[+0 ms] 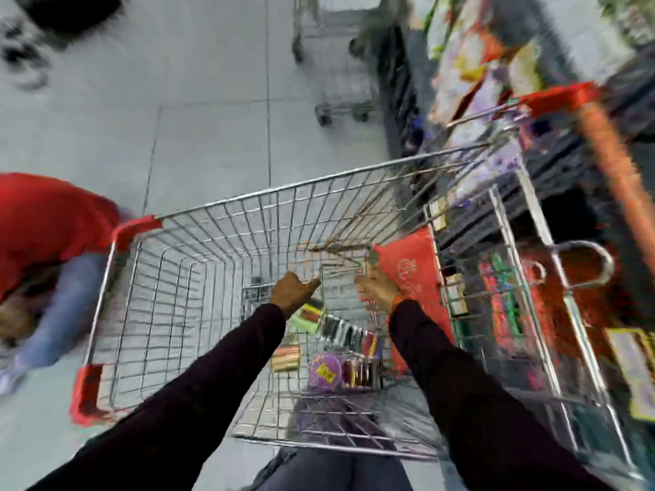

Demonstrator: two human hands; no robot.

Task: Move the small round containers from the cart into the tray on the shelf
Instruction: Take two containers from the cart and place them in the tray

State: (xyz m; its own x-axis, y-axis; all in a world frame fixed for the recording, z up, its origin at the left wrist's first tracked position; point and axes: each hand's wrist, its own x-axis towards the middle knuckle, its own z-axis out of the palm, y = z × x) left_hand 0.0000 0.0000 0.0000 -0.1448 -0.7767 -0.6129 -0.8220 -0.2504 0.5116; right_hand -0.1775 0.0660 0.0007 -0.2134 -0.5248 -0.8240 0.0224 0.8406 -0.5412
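Note:
The whole view is motion-blurred. Both my arms reach down into a wire shopping cart [212, 207]. My left hand [293, 293] hovers just above a green-lidded round container [307, 316], fingers curled and one digit sticking out. My right hand [376, 287] is close to the cart's right wall, its fingers hidden by the blur. Below the hands, on the cart floor, lie a purple round container [324, 372], a striped one [285, 358] and a row of several more [356, 336]. I cannot make out the tray on the shelf.
A red bag [413, 267] sits against the cart's right side. Wire shelving with packaged goods [503, 299] stands right beside the cart. A person in a red top [46, 221] bends down at the left. Another cart [336, 65] stands farther along the tiled aisle.

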